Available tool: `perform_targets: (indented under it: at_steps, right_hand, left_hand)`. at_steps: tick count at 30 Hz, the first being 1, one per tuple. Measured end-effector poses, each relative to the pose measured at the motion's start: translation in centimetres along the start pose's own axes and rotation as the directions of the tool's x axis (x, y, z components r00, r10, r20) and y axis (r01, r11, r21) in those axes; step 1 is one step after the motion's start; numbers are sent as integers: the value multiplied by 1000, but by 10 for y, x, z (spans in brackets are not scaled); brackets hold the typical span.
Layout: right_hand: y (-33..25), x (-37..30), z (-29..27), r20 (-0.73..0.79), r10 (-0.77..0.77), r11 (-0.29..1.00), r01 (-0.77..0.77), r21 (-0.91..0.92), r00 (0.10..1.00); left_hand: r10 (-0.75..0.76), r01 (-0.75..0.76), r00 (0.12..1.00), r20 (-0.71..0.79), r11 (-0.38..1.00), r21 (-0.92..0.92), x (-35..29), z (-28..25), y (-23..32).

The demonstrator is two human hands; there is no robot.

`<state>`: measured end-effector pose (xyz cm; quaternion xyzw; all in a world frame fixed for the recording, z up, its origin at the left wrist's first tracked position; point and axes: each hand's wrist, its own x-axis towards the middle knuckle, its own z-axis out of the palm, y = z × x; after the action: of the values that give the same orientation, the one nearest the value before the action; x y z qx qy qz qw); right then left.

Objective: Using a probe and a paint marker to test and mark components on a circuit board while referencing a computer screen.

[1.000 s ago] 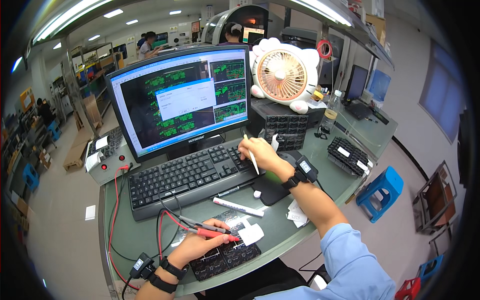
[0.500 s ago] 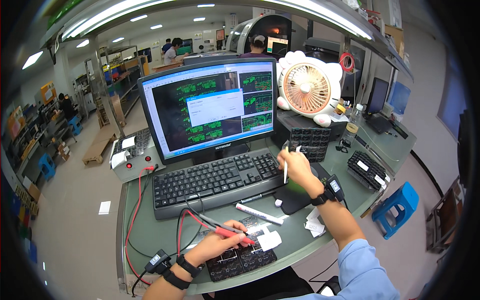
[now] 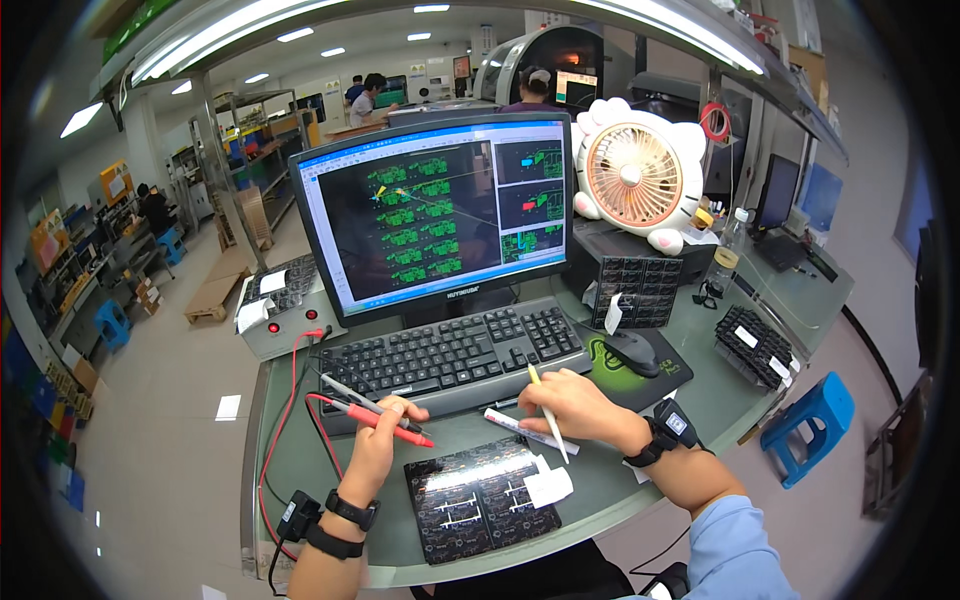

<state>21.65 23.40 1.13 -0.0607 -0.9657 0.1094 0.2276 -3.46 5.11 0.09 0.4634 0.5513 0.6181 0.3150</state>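
My left hand (image 3: 375,455) is closed around a red test probe (image 3: 385,422) and a grey probe (image 3: 352,393), both with cables, between the keyboard and a black circuit board panel (image 3: 455,535). The red probe's tip is left of the panel's upper edge, apart from it. My right hand (image 3: 580,408) pinches a slim white pen-shaped tool (image 3: 547,415) with a yellow upper end, its tapered end pointing down. Beneath that hand lies a white marker pen (image 3: 520,428), partly hidden. A white paper label (image 3: 549,488) lies on the panel's right side.
Behind are a keyboard (image 3: 450,355) and a monitor (image 3: 400,230) with a green board layout. A mouse (image 3: 632,353), an upright board panel (image 3: 640,290) and a fan (image 3: 640,175) stand right. At left, a box with red lights (image 3: 290,330) takes the red cable.
My left hand has lifted the probes off the panel, up and left. My right hand has come down from beside the keyboard toward the panel with the white tool. The screen's dialog window is gone.
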Motion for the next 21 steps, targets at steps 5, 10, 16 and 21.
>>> perform_targets:
  at_steps: [5,10,16,21]
  right_hand:
    - [-1,-2,6,35,-19,999,21,-48,999]
    - [-1,-4,6,55,-12,998,16,-66,998]
    - [-1,-5,7,46,4,999,-2,-42,999]
    - [7,-4,8,-89,-23,999,19,-48,996]
  left_hand:
    - [138,-123,990,-28,944,305,2,-1,-6]
    - [122,-113,992,-13,949,294,1,-5,-8]
    - [96,-91,995,-17,977,193,-4,-3,-10]
    - [25,-9,976,217,997,-76,-5,12,4]
